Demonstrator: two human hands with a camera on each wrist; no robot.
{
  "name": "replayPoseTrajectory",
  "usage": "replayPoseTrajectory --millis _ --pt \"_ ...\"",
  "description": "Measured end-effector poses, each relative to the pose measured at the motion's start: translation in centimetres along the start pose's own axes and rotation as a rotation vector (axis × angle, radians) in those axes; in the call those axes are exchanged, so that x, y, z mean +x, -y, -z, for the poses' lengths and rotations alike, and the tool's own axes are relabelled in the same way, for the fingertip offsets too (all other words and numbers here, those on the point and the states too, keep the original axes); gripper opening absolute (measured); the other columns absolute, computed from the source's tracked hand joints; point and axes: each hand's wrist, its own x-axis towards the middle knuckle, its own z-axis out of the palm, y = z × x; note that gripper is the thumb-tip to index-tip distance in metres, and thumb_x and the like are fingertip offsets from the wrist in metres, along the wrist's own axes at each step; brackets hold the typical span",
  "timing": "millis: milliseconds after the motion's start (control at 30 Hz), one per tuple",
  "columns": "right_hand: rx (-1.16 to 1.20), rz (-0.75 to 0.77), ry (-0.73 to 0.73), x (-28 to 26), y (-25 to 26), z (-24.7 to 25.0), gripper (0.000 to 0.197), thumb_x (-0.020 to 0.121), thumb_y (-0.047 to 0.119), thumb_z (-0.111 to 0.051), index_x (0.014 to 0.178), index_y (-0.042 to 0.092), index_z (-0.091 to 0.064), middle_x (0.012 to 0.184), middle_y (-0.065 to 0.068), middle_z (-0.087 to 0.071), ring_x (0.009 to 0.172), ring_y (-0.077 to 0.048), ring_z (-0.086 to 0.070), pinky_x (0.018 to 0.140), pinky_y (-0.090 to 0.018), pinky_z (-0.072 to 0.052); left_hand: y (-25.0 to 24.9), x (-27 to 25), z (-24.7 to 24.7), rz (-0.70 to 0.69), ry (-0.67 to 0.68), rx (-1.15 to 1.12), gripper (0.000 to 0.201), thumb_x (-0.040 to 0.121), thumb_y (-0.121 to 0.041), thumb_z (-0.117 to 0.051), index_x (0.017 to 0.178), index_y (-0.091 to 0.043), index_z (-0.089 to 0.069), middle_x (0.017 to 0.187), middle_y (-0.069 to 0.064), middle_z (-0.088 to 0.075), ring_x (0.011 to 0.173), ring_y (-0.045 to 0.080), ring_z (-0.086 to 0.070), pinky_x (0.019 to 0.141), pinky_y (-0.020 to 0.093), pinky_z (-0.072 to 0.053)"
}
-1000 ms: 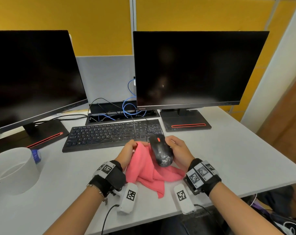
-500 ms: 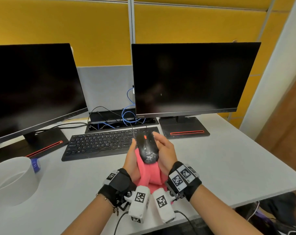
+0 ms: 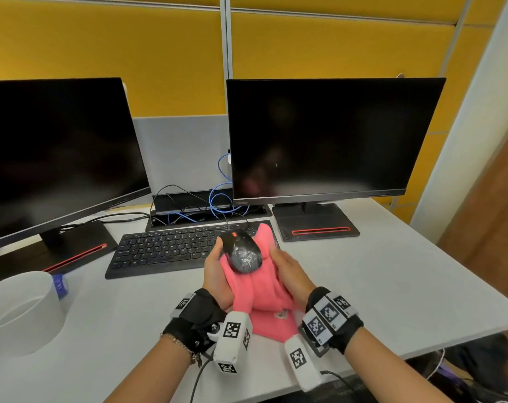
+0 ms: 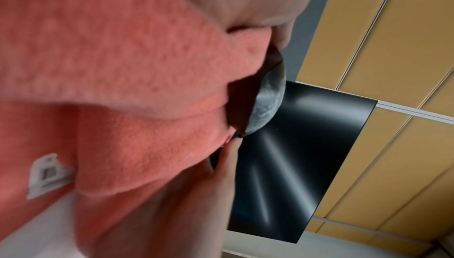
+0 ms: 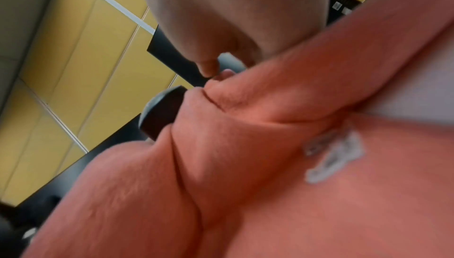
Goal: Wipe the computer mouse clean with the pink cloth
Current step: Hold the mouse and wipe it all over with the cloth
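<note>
computer mouse [image 3: 241, 251], black and white-smudged, lies on pink cloth [image 3: 257, 289] gripped by left hand [image 3: 216, 279] and right hand [image 3: 290, 274].

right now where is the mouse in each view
Head: the mouse is low centre, nested in the pink cloth between both hands, in front of the keyboard.
Left wrist: its smudged grey back pokes out right of the cloth, mid-frame.
Right wrist: its dark edge shows left of centre, above the cloth.
Shared landmark: the cloth's white tag.
</note>
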Motion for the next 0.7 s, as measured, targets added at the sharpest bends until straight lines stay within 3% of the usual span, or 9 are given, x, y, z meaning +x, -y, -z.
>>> replayPoseTrajectory --millis 67,133,233,333,400,467,533,600,700 --pt "-0.027 -0.054 0.147 -0.4 -1.0 0.1 0.082 0.074 0.078 -0.054 0.118 0.01 -0.066 0.116 -0.012 -0.07 0.109 -0.023 -0.066 0.101 -0.044 -0.048 -0.4 0.3 0.1 -0.033 -0.013 -0.005 0.071 0.093 -0.059 -0.036 0.127 0.0 -0.055 0.125 0.023 -0.059 0.106 0.036 -0.062 0.098 0.048 -0.045" --pt "-0.115 0.005 0.185 -0.6 -1.5 0.9 0.096 0.065 0.081 -0.061 0.1 -0.009 -0.063 0.097 -0.022 -0.071 0.088 -0.024 -0.066 0.085 -0.045 -0.052 -0.7 0.4 0.1 -0.06 -0.028 -0.013 0.068 0.093 -0.06 -0.035 0.119 -0.002 -0.06 0.12 0.021 -0.062 0.104 0.035 -0.062 0.099 0.046 -0.043" --pt "-0.202 0.158 0.161 -1.3 -0.6 2.8 0.056 0.081 0.053 -0.067 0.064 0.005 -0.045 0.065 -0.012 -0.04 0.061 -0.019 -0.038 0.057 -0.031 -0.029 -1.2 0.4 0.6 -0.057 -0.02 -0.017 0.069 0.092 -0.062 -0.036 0.107 -0.003 -0.069 0.112 0.02 -0.066 0.098 0.035 -0.065 0.093 0.047 -0.044" --pt "-0.278 0.23 0.069 -1.3 0.5 4.5 0.039 0.097 0.026 -0.058 0.061 0.015 -0.045 0.063 -0.002 -0.045 0.058 -0.016 -0.04 0.055 -0.03 -0.031 -1.5 0.3 1.0 -0.017 -0.029 0.055 0.074 0.09 -0.064 -0.037 0.107 0.0 -0.071 0.117 0.023 -0.066 0.101 0.036 -0.067 0.093 0.048 -0.045" --pt "-0.354 0.228 0.001 -1.2 0.7 5.1 0.027 0.101 0.024 -0.05 0.084 0.01 -0.067 0.083 -0.002 -0.069 0.075 -0.018 -0.061 0.071 -0.035 -0.048 -1.4 0.1 0.9 0.007 -0.033 0.062 0.073 0.089 -0.064 -0.04 0.114 -0.001 -0.067 0.12 0.022 -0.065 0.106 0.035 -0.065 0.096 0.048 -0.044" --pt "-0.437 0.213 -0.085 -1.2 1.1 5.6 0.031 0.102 0.027 -0.044 0.098 0.01 -0.071 0.092 -0.007 -0.072 0.087 -0.023 -0.066 0.08 -0.037 -0.051 -1.2 0.1 0.8 0.009 -0.029 0.071 0.069 0.09 -0.063 -0.039 0.101 -0.005 -0.075 0.11 0.018 -0.07 0.095 0.03 -0.07 0.087 0.045 -0.048" --pt "-0.44 0.207 -0.171 -1.6 1.8 6.0 0.04 0.101 0.034 -0.043 0.083 0.007 -0.068 0.08 -0.007 -0.069 0.076 -0.023 -0.061 0.071 -0.034 -0.048 -1.0 0.1 1.0 0.013 -0.05 0.099 0.068 0.089 -0.066 -0.037 0.092 -0.011 -0.078 0.103 0.012 -0.073 0.086 0.025 -0.072 0.083 0.042 -0.051" --pt "-0.374 0.167 -0.294 -2.2 2.6 6.2 0.053 0.099 0.045 -0.044 0.059 0.01 -0.05 0.061 -0.006 -0.053 0.058 -0.02 -0.046 0.056 -0.03 -0.037 -0.8 0.1 1.4 0.008 -0.093 0.143 0.071 0.087 -0.069 -0.036 0.11 -0.012 -0.071 0.113 0.009 -0.07 0.095 0.022 -0.07 0.098 0.045 -0.045" --pt "-0.275 0.181 -0.459 -2.4 3.3 6.6 0.052 0.1 0.047 -0.041 0.063 0.012 -0.054 0.064 -0.006 -0.055 0.063 -0.024 -0.049 0.06 -0.03 -0.038 0.2 0.4 1.8 -0.006 -0.157 0.209 0.076 0.09 -0.068 -0.031 0.136 -0.011 -0.053 0.121 0.007 -0.064 0.101 0.019 -0.063 0.09 0.041 -0.048"
